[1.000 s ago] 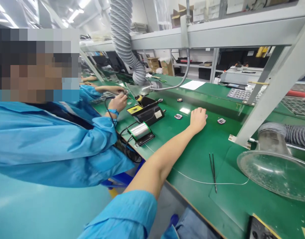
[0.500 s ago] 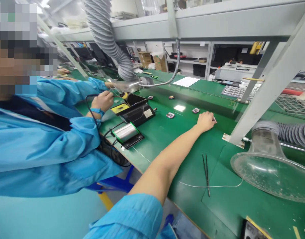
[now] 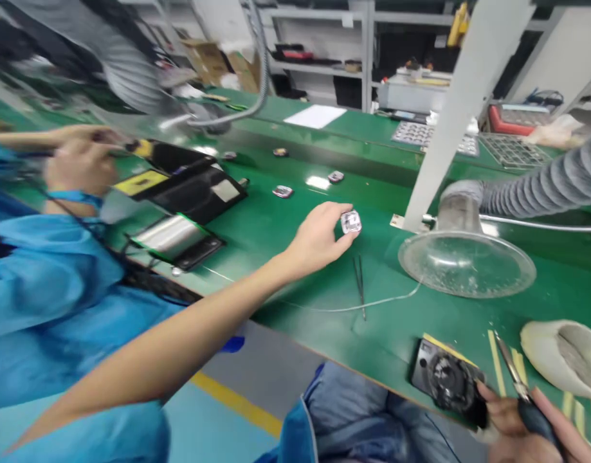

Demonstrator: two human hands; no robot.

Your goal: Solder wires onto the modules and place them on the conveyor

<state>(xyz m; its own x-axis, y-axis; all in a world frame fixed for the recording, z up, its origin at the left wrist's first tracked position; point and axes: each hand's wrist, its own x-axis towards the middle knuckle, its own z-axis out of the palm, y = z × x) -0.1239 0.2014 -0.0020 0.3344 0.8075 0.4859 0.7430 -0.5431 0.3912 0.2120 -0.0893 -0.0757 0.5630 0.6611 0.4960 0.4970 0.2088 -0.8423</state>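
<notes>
My left hand (image 3: 319,238) reaches out over the green bench, thumb and fingers pinching a small square metal-framed part (image 3: 351,222) by its edge. Below it lies a pair of dark tweezers (image 3: 359,288), with a thin pale wire (image 3: 343,310) crossing it. At the bottom right, my right hand (image 3: 512,418), partly blurred, grips a soldering iron (image 3: 521,386) by its black handle, the metal tip pointing up and away. Beside those fingers is a black fixture (image 3: 447,376) with a round centre. Several similar small parts (image 3: 282,191) lie farther back on the bench.
A clear fume hood (image 3: 469,263) hangs on a grey hose at right, near a white post (image 3: 449,128). A white cone-shaped holder (image 3: 546,350) and yellow strips stand by my right hand. At left are a solder spool (image 3: 172,238) and a co-worker's hand (image 3: 80,164).
My left hand has come back toward me from the far bench, bringing the small square part up into view. The view has swung right and down, so my right hand and the soldering iron now show.
</notes>
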